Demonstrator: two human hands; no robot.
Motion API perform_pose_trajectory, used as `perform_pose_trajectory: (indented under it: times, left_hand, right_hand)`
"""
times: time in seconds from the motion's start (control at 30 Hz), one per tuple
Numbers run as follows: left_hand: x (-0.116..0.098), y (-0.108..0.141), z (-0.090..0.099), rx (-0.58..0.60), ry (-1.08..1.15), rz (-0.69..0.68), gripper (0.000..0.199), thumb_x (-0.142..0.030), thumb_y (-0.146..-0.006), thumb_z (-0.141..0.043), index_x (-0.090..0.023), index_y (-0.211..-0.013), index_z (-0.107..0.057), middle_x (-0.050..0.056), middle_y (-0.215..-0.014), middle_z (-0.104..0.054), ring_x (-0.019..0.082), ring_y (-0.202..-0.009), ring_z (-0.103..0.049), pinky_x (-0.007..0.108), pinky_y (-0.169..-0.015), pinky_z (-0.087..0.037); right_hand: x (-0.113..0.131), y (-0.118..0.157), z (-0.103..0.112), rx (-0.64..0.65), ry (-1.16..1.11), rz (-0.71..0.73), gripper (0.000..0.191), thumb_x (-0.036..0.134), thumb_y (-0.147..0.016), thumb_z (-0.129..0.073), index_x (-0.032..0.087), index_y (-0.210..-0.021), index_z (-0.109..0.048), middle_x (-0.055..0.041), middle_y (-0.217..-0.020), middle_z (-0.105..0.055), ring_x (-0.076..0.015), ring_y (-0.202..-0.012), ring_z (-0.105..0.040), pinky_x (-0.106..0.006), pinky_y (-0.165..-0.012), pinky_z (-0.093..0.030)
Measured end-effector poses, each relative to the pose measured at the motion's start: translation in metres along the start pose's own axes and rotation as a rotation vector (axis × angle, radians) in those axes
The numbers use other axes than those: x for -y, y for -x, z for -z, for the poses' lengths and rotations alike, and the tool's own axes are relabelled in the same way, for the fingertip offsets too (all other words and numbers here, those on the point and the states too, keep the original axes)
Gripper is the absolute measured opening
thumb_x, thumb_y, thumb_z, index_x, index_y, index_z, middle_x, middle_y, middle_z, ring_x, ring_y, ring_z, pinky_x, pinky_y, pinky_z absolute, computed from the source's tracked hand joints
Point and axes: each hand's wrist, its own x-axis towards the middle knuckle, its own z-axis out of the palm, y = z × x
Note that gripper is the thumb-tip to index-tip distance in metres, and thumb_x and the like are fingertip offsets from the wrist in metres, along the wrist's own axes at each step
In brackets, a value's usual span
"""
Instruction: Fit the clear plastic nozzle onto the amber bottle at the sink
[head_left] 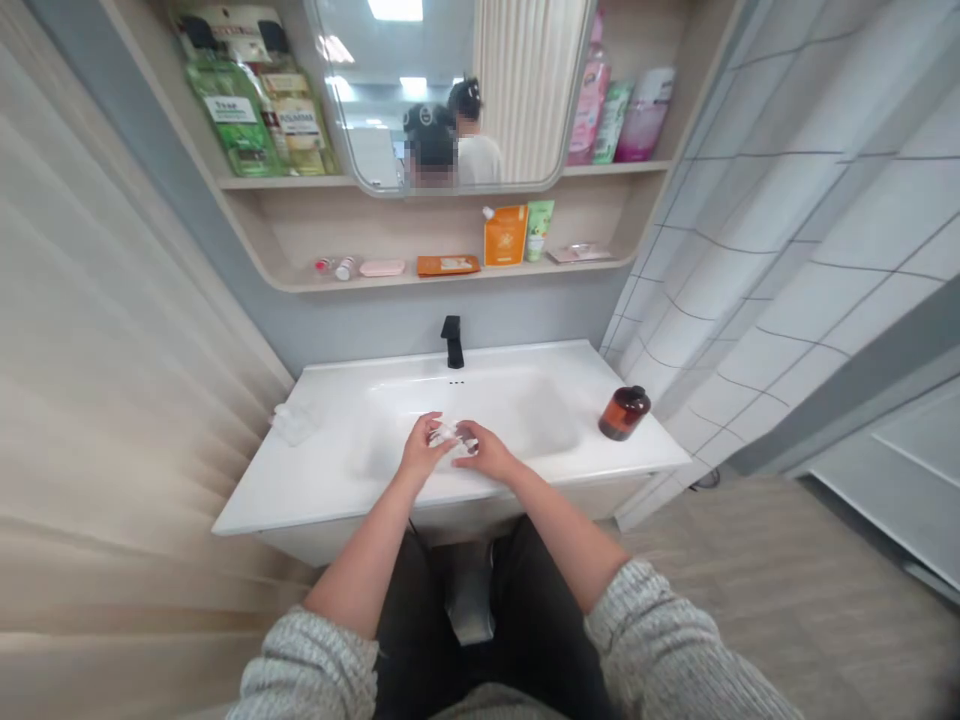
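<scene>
Over the front part of the white sink [525, 400], both hands meet around a small white and clear object [448, 434] whose exact kind is too small to tell. My left hand [424, 448] is closed on its left side, thumb and fingers pinching it. From the right, my right hand [484, 452] grips it with curled fingers. Behind the hands a black faucet [453, 342] stands at the sink's back edge. A brown bottle [625, 413] with a dark top stands on the counter to the right. Something clear or whitish [295, 423] lies at the counter's left end.
A wall shelf [337, 284] above holds an orange pouch [505, 236], a green tube [538, 231], a pink case [382, 268] and small bottles. A mirror [390, 90] hangs between larger bottles and reflects two people. A curtain [112, 400] hangs at the left, tiled wall at right.
</scene>
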Motion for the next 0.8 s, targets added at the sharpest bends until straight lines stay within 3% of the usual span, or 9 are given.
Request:
perform_pose_trajectory:
  times: [0.07, 0.13, 0.3, 0.4, 0.5, 0.7, 0.8]
  left_hand:
    - [-0.0035, 0.0028, 0.0009, 0.100, 0.099, 0.014, 0.084, -0.045, -0.071, -0.098, -0.025, -0.145, -0.063, 0.013, -0.131, -0.078, 0.030, -0.125, -0.072, 0.044, -0.109, -0.053]
    - [-0.0055, 0.0052, 0.0012, 0.150, 0.165, 0.050, 0.084, -0.048, -0.076, -0.096, -0.025, -0.149, -0.061, 0.015, -0.136, -0.077, 0.032, -0.131, -0.070, 0.047, -0.111, -0.051]
    - [-0.0049, 0.0052, 0.0007, 0.051, 0.085, 0.058, 0.076, -0.043, -0.068, -0.100, -0.025, -0.133, -0.067, 0.004, -0.106, -0.076, 0.025, -0.101, -0.073, 0.042, -0.101, -0.054]
    - [-0.0059, 0.0044, 0.0025, 0.076, 0.118, 0.012, 0.081, -0.041, -0.064, -0.101, -0.026, -0.136, -0.066, 0.008, -0.121, -0.076, 0.026, -0.113, -0.072, 0.042, -0.104, -0.053]
    - [-0.0068, 0.0048, 0.0043, 0.131, 0.197, 0.038, 0.083, -0.046, -0.070, -0.098, -0.025, -0.143, -0.065, 0.014, -0.136, -0.076, 0.031, -0.122, -0.072, 0.046, -0.109, -0.052]
    - [-0.0036, 0.0038, 0.0027, 0.057, 0.130, 0.069, 0.073, -0.040, -0.070, -0.098, -0.024, -0.136, -0.069, 0.004, -0.106, -0.078, 0.023, -0.100, -0.074, 0.041, -0.101, -0.055]
    - [-0.0047, 0.0034, 0.0031, 0.055, 0.145, 0.034, 0.075, -0.039, -0.069, -0.098, -0.025, -0.137, -0.069, 0.008, -0.120, -0.078, 0.025, -0.110, -0.074, 0.042, -0.104, -0.055]
  right_hand:
    - [0.0003, 0.0005, 0.0006, 0.002, -0.001, 0.002, 0.087, 0.042, -0.067, -0.103, 0.024, -0.143, -0.065, -0.0144, -0.137, -0.073, -0.0274, -0.111, -0.070, -0.038, -0.084, -0.058]
    - [-0.0002, 0.0007, 0.0014, 0.009, 0.002, 0.011, 0.085, 0.044, -0.069, -0.102, 0.026, -0.143, -0.066, -0.0138, -0.138, -0.072, -0.0277, -0.112, -0.070, -0.038, -0.085, -0.058]
    - [-0.0018, 0.0006, 0.0020, 0.017, -0.002, 0.006, 0.088, 0.044, -0.068, -0.103, 0.026, -0.144, -0.064, -0.0132, -0.139, -0.073, -0.0279, -0.113, -0.071, -0.039, -0.087, -0.058]
    - [-0.0010, 0.0003, 0.0022, -0.003, -0.013, -0.026, 0.086, 0.043, -0.066, -0.103, 0.025, -0.141, -0.066, -0.0138, -0.139, -0.073, -0.0280, -0.112, -0.071, -0.040, -0.087, -0.059]
    - [-0.0005, 0.0001, 0.0031, -0.003, -0.014, -0.035, 0.085, 0.043, -0.065, -0.103, 0.025, -0.140, -0.066, -0.0125, -0.136, -0.074, -0.0273, -0.110, -0.071, -0.039, -0.087, -0.059]
    - [-0.0039, -0.0010, 0.0037, -0.001, -0.005, -0.024, 0.087, 0.046, -0.065, -0.103, 0.026, -0.141, -0.066, -0.0117, -0.135, -0.075, -0.0271, -0.110, -0.070, -0.040, -0.089, -0.058]
    - [-0.0034, -0.0008, 0.0036, 0.004, -0.014, -0.033, 0.087, 0.046, -0.065, -0.104, 0.025, -0.141, -0.067, -0.0110, -0.131, -0.075, -0.0264, -0.108, -0.070, -0.040, -0.088, -0.058]
